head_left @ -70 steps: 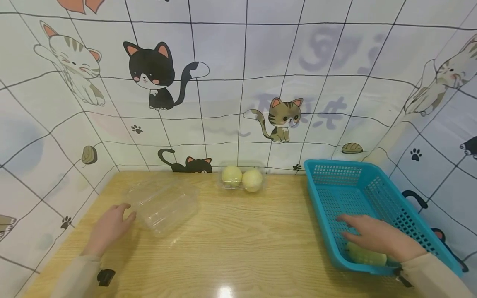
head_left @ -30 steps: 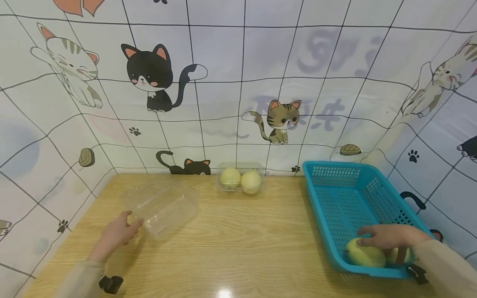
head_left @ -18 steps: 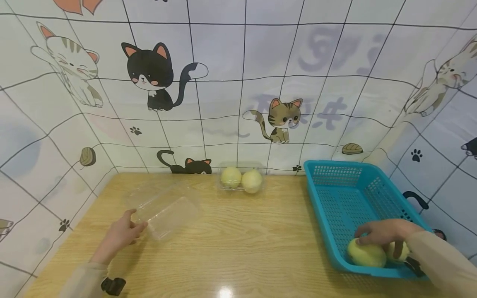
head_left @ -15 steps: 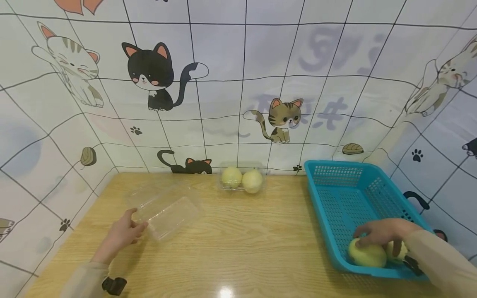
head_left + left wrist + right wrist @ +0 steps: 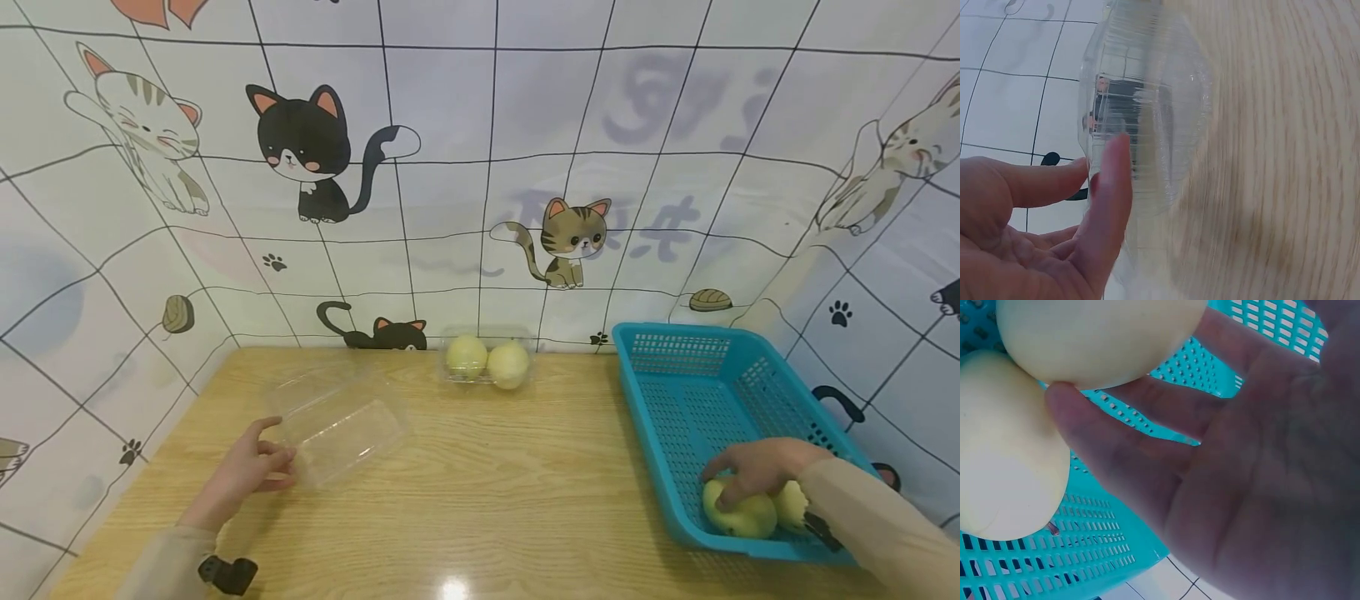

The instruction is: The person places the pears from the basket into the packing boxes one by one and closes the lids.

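My left hand (image 5: 243, 471) is at the near left edge of a clear plastic container (image 5: 348, 437). In the left wrist view its thumb and one finger (image 5: 1113, 194) touch the container's rim, fairly straight and apart. Over on the right, my right hand (image 5: 765, 465) reaches into a blue basket (image 5: 643, 433), holding a pale yellow pear (image 5: 750, 518) with thumb and fingers round it. A second pear (image 5: 791, 505) lies against it, partly hidden by the wrist. The right wrist view shows the fingers curving about the held pear (image 5: 1097, 337), beside the other pear (image 5: 1010, 450).
At the back of the wooden table (image 5: 487, 483), a smaller clear box (image 5: 480, 379) contains two pears (image 5: 507, 364). Behind it hangs a white cloth (image 5: 450, 192) printed with cats. The basket stands against the right side cloth.
My right hand has come down into the basket and closed round a pear, tilting it slightly. The left hand has shifted right, and the clear container has moved slightly right with it.
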The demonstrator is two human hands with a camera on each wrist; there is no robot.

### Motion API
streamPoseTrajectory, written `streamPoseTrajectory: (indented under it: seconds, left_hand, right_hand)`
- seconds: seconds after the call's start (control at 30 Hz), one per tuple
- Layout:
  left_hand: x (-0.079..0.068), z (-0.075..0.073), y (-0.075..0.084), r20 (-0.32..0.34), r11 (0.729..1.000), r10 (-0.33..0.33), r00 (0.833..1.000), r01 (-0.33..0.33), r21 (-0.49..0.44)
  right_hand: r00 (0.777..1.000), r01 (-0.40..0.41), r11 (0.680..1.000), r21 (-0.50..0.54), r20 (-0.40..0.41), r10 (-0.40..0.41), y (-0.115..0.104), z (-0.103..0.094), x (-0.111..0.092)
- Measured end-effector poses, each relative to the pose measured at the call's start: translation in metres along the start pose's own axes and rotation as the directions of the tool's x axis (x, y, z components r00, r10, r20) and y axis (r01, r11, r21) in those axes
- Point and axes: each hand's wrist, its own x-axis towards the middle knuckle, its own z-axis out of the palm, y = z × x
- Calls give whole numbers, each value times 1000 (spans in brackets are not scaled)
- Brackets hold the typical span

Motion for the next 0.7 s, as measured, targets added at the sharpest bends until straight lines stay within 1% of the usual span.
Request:
streamPoseTrajectory:
  seconds: [0.1,0.33,0.47,0.53,0.7]
  left_hand:
    - [0,-1,-1,20,999,-1,1000,2,-52]
    - [0,0,-4,45,988,-9,999,16,-155]
    - [2,0,-8,65,980,9,998,4,-200]
    - [4,0,-9,66,975,8,998,6,-222]
    - [5,0,-12,67,969,10,998,7,-248]
  right_hand:
    - [1000,-5,1000,-9,-2,5,-1,1,1]
    - [996,-82,994,69,-12,83,-4,6,1]
    - [996,-92,991,94,1,93,-3,9,1]
    - [995,-97,990,104,12,96,-3,9,2]
    - [995,-101,991,91,28,98,-2,8,4]
